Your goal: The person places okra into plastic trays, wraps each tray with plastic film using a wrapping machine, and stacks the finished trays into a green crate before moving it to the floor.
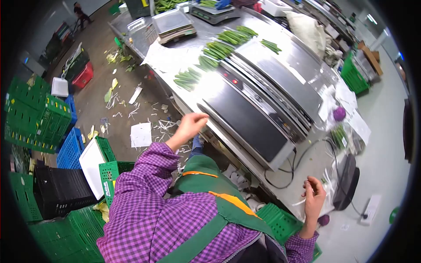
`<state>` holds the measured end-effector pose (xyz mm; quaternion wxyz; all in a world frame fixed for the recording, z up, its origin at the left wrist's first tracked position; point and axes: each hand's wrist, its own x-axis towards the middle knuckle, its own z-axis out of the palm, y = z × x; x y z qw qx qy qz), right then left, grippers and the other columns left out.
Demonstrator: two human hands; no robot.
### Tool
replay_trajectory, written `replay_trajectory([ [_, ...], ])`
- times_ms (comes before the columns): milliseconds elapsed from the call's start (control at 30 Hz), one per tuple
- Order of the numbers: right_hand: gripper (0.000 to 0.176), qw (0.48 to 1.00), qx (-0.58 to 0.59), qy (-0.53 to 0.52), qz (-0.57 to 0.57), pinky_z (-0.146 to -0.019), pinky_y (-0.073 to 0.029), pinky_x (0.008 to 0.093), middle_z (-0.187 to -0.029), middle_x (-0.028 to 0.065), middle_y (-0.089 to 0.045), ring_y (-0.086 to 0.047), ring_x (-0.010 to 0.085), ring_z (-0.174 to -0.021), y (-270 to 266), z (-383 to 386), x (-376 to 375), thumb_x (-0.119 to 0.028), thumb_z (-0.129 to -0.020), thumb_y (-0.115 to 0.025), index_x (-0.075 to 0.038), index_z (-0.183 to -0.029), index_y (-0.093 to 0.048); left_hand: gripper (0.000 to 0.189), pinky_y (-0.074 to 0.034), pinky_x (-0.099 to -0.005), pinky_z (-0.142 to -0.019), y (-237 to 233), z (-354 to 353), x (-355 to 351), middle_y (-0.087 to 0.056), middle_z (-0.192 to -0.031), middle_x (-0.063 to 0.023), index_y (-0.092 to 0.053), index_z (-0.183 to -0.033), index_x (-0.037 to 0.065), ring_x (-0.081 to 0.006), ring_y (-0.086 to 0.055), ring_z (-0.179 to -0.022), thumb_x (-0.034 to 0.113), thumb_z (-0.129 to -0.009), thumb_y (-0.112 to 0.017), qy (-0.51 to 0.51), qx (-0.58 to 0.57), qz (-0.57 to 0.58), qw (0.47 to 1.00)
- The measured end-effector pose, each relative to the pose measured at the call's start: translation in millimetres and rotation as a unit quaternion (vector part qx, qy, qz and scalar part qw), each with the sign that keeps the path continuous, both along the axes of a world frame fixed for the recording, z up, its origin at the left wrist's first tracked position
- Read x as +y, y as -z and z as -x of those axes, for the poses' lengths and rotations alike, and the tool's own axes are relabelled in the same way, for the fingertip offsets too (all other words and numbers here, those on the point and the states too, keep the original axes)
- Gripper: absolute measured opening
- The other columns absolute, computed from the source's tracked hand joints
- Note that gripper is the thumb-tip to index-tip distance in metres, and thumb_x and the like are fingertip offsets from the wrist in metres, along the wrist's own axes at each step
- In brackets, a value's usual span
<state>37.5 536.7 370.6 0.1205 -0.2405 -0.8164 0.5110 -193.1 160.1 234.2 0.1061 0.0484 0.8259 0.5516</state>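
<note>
My left hand [191,125] hovers at the near edge of the steel table, fingers pressed together and nothing visible in them. Beside it lies the dark flat plate [245,118] of a steel machine with red lights [235,81] and a control strip. My right hand [314,197] is over the table's right end, its fingers loosely curled and apart, with no object seen in it. White strips [329,182] and a black cable [335,166] lie near that hand. Bunches of long green vegetables [218,50] rest beyond the machine's left end.
Weighing scales [172,24] stand at the table's far end. Green crates [55,116], a blue crate [70,149] and a black crate [61,188] are stacked at left. Scraps and paper [140,134] litter the floor. Purple round vegetables [339,114] and plastic wrap lie at right. Another person [81,15] is far off.
</note>
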Motion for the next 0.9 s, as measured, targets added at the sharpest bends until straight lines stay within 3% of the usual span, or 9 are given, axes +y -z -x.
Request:
replay_trajectory([
  [133,0.016,0.987,-0.078,-0.123,0.067,-0.059,-0.048,0.0215,-0.08,0.0072,-0.064,-0.06,0.0111,-0.068,28,100,-65,-0.002,-0.086,-0.053,0.002,-0.099,-0.061,0.028,-0.048,-0.0276,-0.073,49,101,-104,-0.066,-0.089,-0.0078,-0.062,-0.104,0.003,-0.0129,-0.06,-0.081,0.016,-0.079,-0.065,-0.209,0.12,0.031,0.97],
  [267,0.016,0.964,-0.122,-0.21,0.105,-0.064,-0.049,0.0234,-0.078,0.0081,-0.066,-0.062,0.012,-0.068,58,208,-159,-0.004,-0.084,-0.055,0.003,-0.097,-0.062,0.052,-0.047,-0.0262,-0.068,75,205,-198,-0.058,-0.096,-0.0047,-0.053,-0.118,0.004,-0.0126,-0.054,-0.076,0.031,-0.077,-0.072,-0.453,-0.091,-0.191,0.866],
  [533,0.017,0.902,-0.072,-0.424,0.035,-0.064,-0.05,0.0278,-0.085,0.0124,-0.064,-0.064,0.0195,-0.07,65,344,-274,-0.007,-0.081,-0.06,0.0,-0.097,-0.062,0.022,-0.04,-0.0245,-0.054,108,336,-275,-0.05,-0.067,0.0035,-0.059,-0.08,0.009,-0.0087,-0.046,-0.06,0.028,-0.078,-0.071,-0.451,-0.09,-0.314,0.83],
  [600,0.018,0.895,-0.08,-0.438,0.029,-0.068,-0.051,0.0321,-0.088,0.0126,-0.063,-0.064,0.0241,-0.075,68,352,-276,-0.009,-0.082,-0.059,-0.003,-0.098,-0.062,0.014,-0.031,-0.0247,-0.044,112,349,-279,-0.047,-0.061,0.0031,-0.059,-0.08,0.009,-0.0074,-0.038,-0.049,0.022,-0.083,-0.062,-0.462,-0.035,-0.251,0.85],
  [633,0.019,0.892,-0.039,-0.45,0.002,-0.071,-0.05,0.0364,-0.09,0.0127,-0.063,-0.062,0.029,-0.08,77,353,-276,-0.014,-0.082,-0.058,-0.004,-0.098,-0.061,0.014,-0.034,-0.0259,-0.047,128,347,-286,-0.045,-0.061,0.0049,-0.061,-0.084,0.006,-0.0069,-0.038,-0.05,0.021,-0.085,-0.059,-0.371,0.174,-0.07,0.91],
  [667,0.019,0.89,-0.048,-0.453,0.013,-0.073,-0.049,0.0391,-0.091,0.0135,-0.063,-0.061,0.0319,-0.083,80,353,-277,-0.016,-0.082,-0.056,-0.005,-0.097,-0.06,0.02,-0.042,-0.0267,-0.053,44,332,-236,-0.05,-0.068,0.0029,-0.061,-0.09,0.002,-0.0093,-0.045,-0.056,0.021,-0.088,-0.053,-0.372,0.068,-0.26,0.889],
  [700,0.019,0.892,-0.021,-0.452,0.014,-0.072,-0.048,0.0402,-0.089,0.0142,-0.063,-0.06,0.0324,-0.081,88,352,-278,-0.017,-0.082,-0.056,-0.005,-0.096,-0.06,0.03,-0.049,-0.0302,-0.068,-23,317,-207,-0.06,-0.089,-0.004,-0.058,-0.105,-0.002,-0.0155,-0.057,-0.076,0.022,-0.09,-0.046,-0.347,-0.013,-0.269,0.898],
  [733,0.02,0.89,-0.031,-0.454,0.019,-0.072,-0.048,0.0411,-0.085,0.014,-0.063,-0.061,0.0328,-0.08,83,354,-278,-0.018,-0.081,-0.056,-0.005,-0.095,-0.061,0.039,-0.048,-0.036,-0.084,-20,331,-219,-0.058,-0.112,-0.0114,-0.052,-0.117,-0.003,-0.0236,-0.057,-0.098,0.023,-0.091,-0.039,-0.332,-0.05,-0.345,0.877],
  [900,0.02,0.908,0.001,-0.418,0.037,-0.068,-0.049,0.0405,-0.085,0.0149,-0.064,-0.062,0.032,-0.079,83,351,-290,-0.018,-0.079,-0.055,-0.006,-0.092,-0.064,0.049,-0.042,-0.044,-0.093,-79,323,-210,-0.052,-0.12,-0.0198,-0.043,-0.123,-0.006,-0.0312,-0.052,-0.108,0.027,-0.086,-0.047,-0.286,-0.062,-0.438,0.85],
])
